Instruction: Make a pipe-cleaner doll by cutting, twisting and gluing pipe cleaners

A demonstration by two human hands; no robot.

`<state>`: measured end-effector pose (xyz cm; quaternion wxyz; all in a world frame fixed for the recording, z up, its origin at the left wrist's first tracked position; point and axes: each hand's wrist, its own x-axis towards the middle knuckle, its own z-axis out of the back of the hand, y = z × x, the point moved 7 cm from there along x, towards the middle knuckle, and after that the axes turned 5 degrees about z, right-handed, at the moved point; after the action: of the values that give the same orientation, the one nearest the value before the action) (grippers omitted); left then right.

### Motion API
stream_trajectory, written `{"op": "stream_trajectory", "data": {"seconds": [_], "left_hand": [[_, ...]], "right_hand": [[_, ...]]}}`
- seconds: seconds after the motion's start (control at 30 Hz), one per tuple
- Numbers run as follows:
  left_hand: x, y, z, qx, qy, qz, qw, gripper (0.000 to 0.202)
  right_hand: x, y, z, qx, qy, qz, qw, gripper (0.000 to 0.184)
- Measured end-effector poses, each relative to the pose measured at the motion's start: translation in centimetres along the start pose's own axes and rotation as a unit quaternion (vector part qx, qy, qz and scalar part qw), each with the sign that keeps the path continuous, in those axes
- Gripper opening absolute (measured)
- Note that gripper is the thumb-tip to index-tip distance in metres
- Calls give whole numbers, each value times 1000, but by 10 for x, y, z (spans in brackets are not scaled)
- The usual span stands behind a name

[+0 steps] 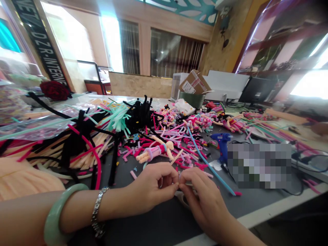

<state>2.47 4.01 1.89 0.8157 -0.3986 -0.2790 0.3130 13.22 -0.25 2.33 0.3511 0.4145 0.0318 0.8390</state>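
My left hand point(151, 184) and my right hand point(202, 196) meet at the front of a grey table point(164, 225), fingertips close together. Between them they pinch a thin peach pipe cleaner point(176, 157), whose end rises past my left fingers. A pale green bangle point(52, 215) and a metal link bracelet point(98, 212) sit on my left wrist. Just beyond my hands lies a pipe-cleaner doll point(153, 152) in pink and peach. A long blue pipe cleaner point(210, 164) runs past my right hand. A blue hot glue gun point(221, 145) stands further right.
Heaps of black point(139, 116), teal and pink pipe cleaners cover the table's left and middle, with more finished dolls point(194, 121) behind. A pixelated patch point(258, 165) hides part of the right side. Another person's hand point(319, 128) shows at the far right edge.
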Motion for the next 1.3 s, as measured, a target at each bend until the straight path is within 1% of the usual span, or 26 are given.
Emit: {"op": "stream_trajectory", "data": {"seconds": [0.27, 0.43, 0.53, 0.63, 0.7, 0.77, 0.9, 1.03, 1.17, 1.3], "left_hand": [[1, 5, -1, -9, 11, 17, 1000, 9], [1, 10, -3, -12, 17, 36, 999, 9], [-1, 10, -4, -12, 24, 33, 999, 10], [-3, 6, -4, -11, 27, 23, 999, 9], [-4, 1, -5, -5, 28, 2, 1000, 7], [-4, -3, -4, -2, 27, -12, 1000, 6], [-4, 3, -3, -11, 16, 15, 1000, 3], [-3, 5, -1, -8, 11, 15, 1000, 5], [-1, 3, 0, -7, 8, 13, 1000, 7], [-2, -2, -2, -9, 22, 0, 1000, 7]], "right_hand": [[2, 3, 3, 17, -3, -7, 1000, 13], [4, 6, 3, -6, -15, 33, 999, 17], [5, 7, 3, -27, -27, 54, 998, 21], [4, 12, 6, -35, -46, 86, 995, 24], [3, 15, 8, -34, -59, 95, 993, 23], [3, 15, 10, -29, -61, 80, 994, 20], [2, 11, 9, -16, -54, 44, 997, 16], [2, 5, 7, -10, -54, 20, 998, 12], [1, 3, 6, -6, -48, 6, 999, 12], [0, 5, 7, 9, -49, 2, 999, 13]]}}
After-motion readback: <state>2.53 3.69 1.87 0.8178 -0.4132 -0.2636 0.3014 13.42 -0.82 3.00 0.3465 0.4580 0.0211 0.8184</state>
